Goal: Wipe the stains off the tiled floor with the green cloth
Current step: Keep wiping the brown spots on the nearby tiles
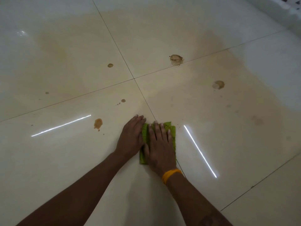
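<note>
A folded green cloth (172,132) lies flat on the glossy cream tiled floor (65,160), over a grout line near the middle of the view. My right hand (160,144), with an orange wristband, presses flat on the cloth with straight fingers. My left hand (131,136) lies flat beside it, its edge on the cloth's left side and its fingers on the tile. Brown stains dot the floor: one (98,123) just left of my hands, a small one (123,100) ahead, another (110,65) farther off, and larger ones (176,59) (218,84) to the far right.
Dark grout lines cross at a point (134,78) ahead of my hands. Two bright light streaks reflect off the tiles on either side. A pale wall base or step (286,15) runs along the top right corner. Faint smudges mark the right tile.
</note>
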